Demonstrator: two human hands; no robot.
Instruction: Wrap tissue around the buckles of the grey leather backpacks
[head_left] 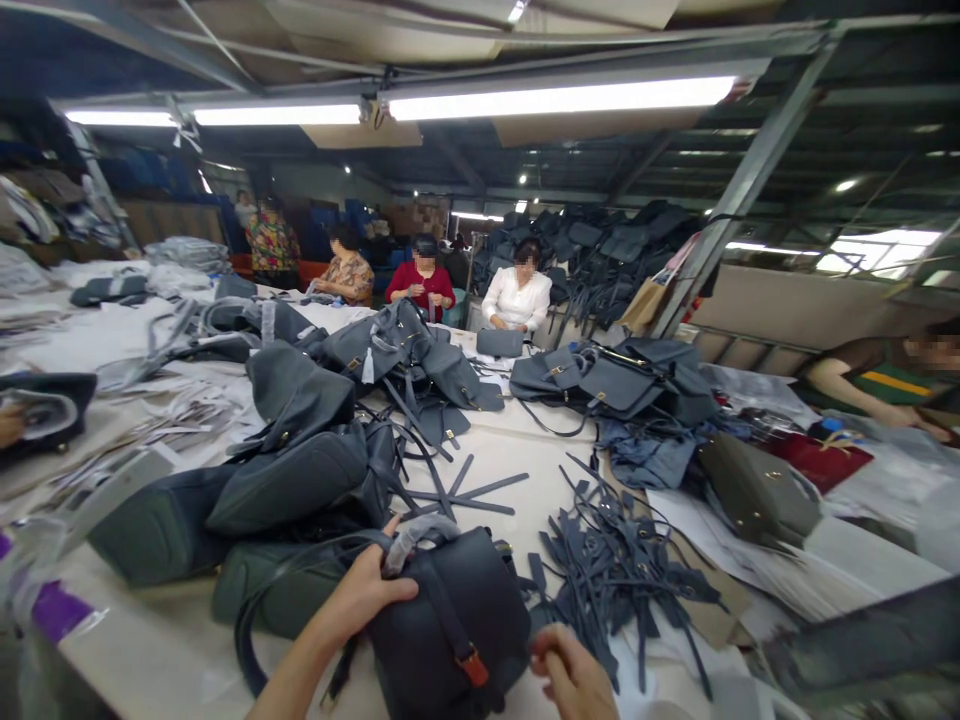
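A dark navy handbag [450, 610] with a front flap and strap stands tilted on the table in front of me. Its strap ends in an orange-brown tab [472, 664], and clear plastic wraps its top handle [420, 538]. My left hand [375, 590] grips the bag at its upper left, thumb over the flap and fingers behind. By the bag's lower right edge is my right hand [571, 672], its fingers curled together; whatever they may pinch is too small to make out. A long dark shoulder strap [251, 630] loops left of the bag.
Several dark bags [292, 480] are heaped on the left. Loose dark straps [622, 560] lie piled at right on the white table [510, 450]. More bags [622, 385] and an olive bag [757, 490] are farther right. Co-workers [517, 295] sit across the table; another person's hand [11, 425] is far left.
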